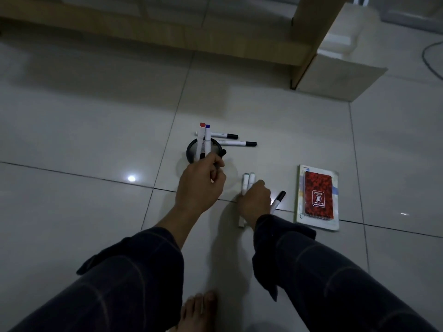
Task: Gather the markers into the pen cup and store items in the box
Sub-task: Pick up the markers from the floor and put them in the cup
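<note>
A black pen cup stands on the tiled floor with a red-capped marker and a blue-capped marker upright in it. My left hand is closed on a black-capped marker just beside the cup's near rim. My right hand rests on two white markers lying side by side on the floor; whether it grips them is unclear. Another black-capped marker lies right of that hand. Two more markers lie behind the cup.
A red patterned card pack lies on a pale notebook at the right. An open cardboard box stands at the back right, its flap down on the floor. A cable curves at far right. My bare foot is at the bottom.
</note>
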